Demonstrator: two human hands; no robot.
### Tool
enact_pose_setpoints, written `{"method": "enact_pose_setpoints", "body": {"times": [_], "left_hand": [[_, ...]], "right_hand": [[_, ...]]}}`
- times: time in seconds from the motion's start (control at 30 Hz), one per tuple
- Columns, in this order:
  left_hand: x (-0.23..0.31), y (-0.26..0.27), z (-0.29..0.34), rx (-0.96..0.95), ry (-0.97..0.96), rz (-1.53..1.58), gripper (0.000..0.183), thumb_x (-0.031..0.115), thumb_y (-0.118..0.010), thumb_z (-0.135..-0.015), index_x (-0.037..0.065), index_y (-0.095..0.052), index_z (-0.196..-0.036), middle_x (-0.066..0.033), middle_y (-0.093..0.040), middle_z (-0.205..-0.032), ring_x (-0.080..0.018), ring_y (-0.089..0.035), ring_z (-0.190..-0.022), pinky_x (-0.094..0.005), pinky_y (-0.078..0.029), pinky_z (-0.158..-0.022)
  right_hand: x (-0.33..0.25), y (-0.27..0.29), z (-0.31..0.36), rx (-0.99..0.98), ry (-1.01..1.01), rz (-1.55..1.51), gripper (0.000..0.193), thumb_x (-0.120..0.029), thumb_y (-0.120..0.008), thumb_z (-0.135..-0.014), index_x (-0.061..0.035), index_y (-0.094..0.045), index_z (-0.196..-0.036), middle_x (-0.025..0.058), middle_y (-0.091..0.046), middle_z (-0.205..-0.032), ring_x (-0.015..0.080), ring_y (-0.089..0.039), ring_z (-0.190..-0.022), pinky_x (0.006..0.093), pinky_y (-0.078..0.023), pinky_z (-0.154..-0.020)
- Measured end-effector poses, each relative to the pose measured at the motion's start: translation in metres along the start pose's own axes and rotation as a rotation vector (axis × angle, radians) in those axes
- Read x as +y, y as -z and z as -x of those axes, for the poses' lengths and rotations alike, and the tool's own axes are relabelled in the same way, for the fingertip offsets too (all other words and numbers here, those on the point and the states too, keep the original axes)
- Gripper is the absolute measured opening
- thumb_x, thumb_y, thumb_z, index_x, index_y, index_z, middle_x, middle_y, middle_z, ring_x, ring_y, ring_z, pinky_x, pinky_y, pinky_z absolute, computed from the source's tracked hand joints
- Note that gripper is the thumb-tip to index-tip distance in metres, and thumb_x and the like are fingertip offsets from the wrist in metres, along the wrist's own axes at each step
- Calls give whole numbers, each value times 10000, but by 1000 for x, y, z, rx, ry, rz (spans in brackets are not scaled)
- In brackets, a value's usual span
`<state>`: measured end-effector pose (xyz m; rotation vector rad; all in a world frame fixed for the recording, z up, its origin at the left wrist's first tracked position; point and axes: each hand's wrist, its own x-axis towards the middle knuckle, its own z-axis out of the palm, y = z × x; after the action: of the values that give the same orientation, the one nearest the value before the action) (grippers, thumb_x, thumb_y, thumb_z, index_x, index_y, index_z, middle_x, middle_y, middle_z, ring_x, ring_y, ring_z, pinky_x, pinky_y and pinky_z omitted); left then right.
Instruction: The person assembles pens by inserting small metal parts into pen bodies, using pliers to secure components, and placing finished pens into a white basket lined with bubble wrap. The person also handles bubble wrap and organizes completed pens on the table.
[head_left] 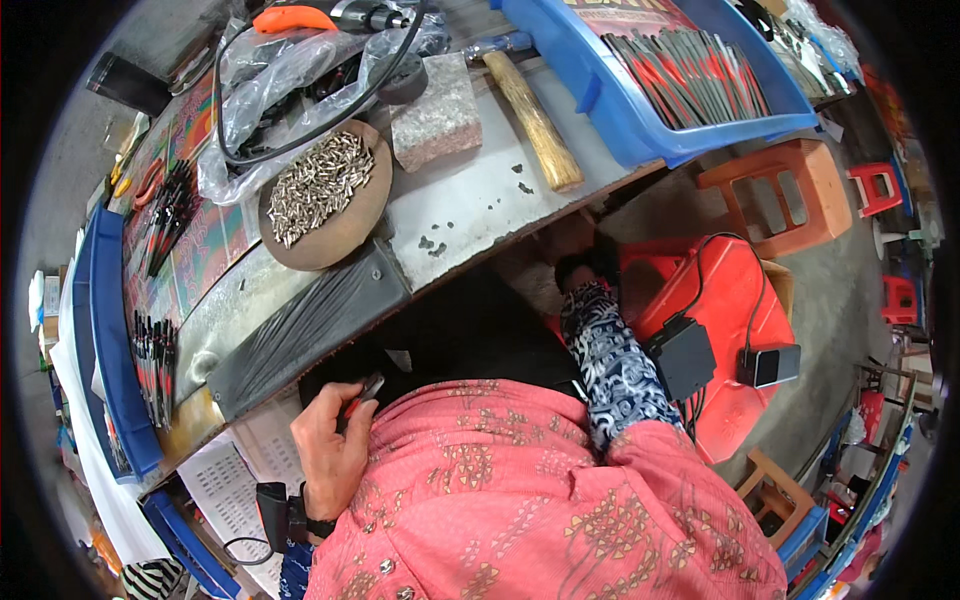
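Observation:
My left hand [330, 440] is closed in front of my pink shirt, below the bench edge. Between its thumb and fingers is a small red-and-black piece [364, 394], with a dark, shiny end sticking out; its exact kind cannot be made out. My right arm, in a blue-and-white patterned sleeve [612, 355], reaches forward past the bench edge beside a red plastic stool. At its end my right hand [578, 272] is dark and in shadow. Its fingers are hidden, so what it touches cannot be seen.
On the bench stand a round dish of small metal pins [322, 190], a stone block [436, 112], a wooden-handled hammer [535, 125] and a blue tray of red-and-black rods [690, 80]. More rods [155, 365] lie at left. A red stool [735, 400] carries black devices.

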<state>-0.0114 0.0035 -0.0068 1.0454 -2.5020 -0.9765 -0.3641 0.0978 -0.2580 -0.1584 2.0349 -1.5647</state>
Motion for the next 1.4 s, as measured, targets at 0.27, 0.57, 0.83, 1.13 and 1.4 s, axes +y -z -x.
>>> {"method": "enact_pose_setpoints", "body": {"times": [0.27,0.57,0.83,1.13,1.4], "left_hand": [[-11,4,0,-52,62,-271,149,98,-735,-795,-2,-667,-882,-199,-651,-762,-330,-640,-689,-386,-481,-655],[-5,11,-19,-108,13,-308,239,92,-740,-753,-5,-696,-967,-163,-673,-947,-322,-605,-895,-400,-446,-846],[2,16,-18,-148,75,-267,218,120,-737,-755,2,-684,-931,-174,-671,-915,-330,-609,-895,-402,-446,-834],[13,19,-12,-24,-40,-71,204,48,-751,-762,0,-662,-940,-145,-652,-784,-274,-636,-654,-322,-495,-620],[10,26,-3,170,-277,-53,278,-24,-747,-721,-26,-651,-981,-140,-662,-835,-272,-643,-683,-335,-516,-595]], "right_hand": [[145,23,-80,230,-56,428,170,-159,-624,-822,-44,-640,-945,100,-645,-781,208,-620,-620,329,-486,-530],[215,30,-101,294,-125,682,242,-247,-591,-840,-89,-637,-1017,95,-651,-873,228,-628,-712,367,-492,-612],[222,31,-114,266,-114,877,308,-324,-561,-856,-129,-635,-1082,90,-656,-955,245,-635,-794,402,-497,-684],[216,62,-168,104,-13,1358,382,-412,-527,-874,-175,-632,-1154,85,-662,-1047,264,-644,-886,440,-502,-766],[194,97,-215,-36,-10,1724,448,-489,-497,-890,-215,-630,-1219,80,-667,-1129,281,-651,-967,475,-507,-839]]}}
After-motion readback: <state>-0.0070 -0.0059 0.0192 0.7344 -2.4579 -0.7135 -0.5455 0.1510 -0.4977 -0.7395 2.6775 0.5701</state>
